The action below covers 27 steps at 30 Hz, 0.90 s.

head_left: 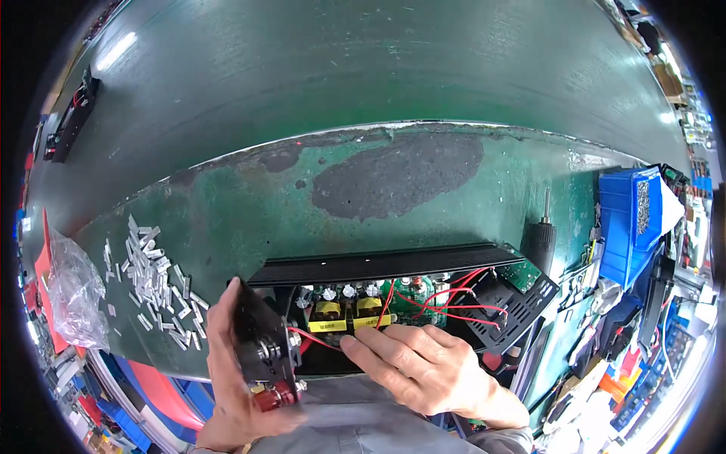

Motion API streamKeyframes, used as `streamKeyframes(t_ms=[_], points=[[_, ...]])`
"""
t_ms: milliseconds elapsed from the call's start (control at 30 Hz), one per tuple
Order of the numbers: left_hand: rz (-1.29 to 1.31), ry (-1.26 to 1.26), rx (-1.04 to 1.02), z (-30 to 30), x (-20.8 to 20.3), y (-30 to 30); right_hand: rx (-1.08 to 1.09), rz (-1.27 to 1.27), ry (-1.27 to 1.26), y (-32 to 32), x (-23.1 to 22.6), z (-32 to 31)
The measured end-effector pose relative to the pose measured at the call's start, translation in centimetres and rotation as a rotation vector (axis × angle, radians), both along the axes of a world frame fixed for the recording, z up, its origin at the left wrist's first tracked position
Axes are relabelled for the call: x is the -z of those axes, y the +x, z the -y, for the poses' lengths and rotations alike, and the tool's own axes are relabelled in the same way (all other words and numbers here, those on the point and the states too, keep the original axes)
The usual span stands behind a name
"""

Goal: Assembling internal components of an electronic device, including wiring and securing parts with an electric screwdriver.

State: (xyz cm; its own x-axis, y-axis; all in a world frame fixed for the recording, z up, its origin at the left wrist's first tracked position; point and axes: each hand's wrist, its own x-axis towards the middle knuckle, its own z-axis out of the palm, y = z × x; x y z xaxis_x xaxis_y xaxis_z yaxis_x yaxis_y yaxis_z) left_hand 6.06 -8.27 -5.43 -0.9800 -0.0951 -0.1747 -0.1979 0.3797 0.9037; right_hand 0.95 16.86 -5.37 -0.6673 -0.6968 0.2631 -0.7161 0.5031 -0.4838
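A long black metal case (370, 270) lies open before me, with a green circuit board (423, 291) and yellow-wrapped transformers (327, 318) inside. My left hand (227, 378) grips a black end panel (261, 333) at the case's left end, held upright and tilted. The panel carries a red terminal knob (274, 396), and a red wire (314, 338) runs from it into the case. My right hand (423, 367) reaches over the near side, fingers together and bent, tips beside that wire and the transformers. Its thumb is hidden, so what it pinches cannot be made out.
Several small metal bars (155, 276) lie scattered at left beside a clear plastic bag (76, 291). A slotted black panel (507, 306) with red wires sits at the case's right end. Beyond are an electric screwdriver (541, 238) and a blue bin (628, 227). Another black unit (76, 117) stands far left.
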Motion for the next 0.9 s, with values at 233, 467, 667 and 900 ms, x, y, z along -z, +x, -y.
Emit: streamKeyframes(t_ms=[233,467,667,900], points=[[-0.131,-0.299,-0.125,5.1,-0.5,2.3,0.076,-0.029,0.01,0.2,0.1,0.9],[-0.038,-0.715,-0.176,8.4,-0.7,4.7,0.241,-0.018,-0.072,2.0,-2.0,-1.3],[-0.085,-0.619,-0.155,8.4,0.2,4.9,0.793,-0.216,-0.004,2.6,-2.1,-7.5],[-0.211,-0.676,-0.18,11.3,1.8,6.6,1.156,-0.182,0.277,0.2,-3.3,-17.6]])
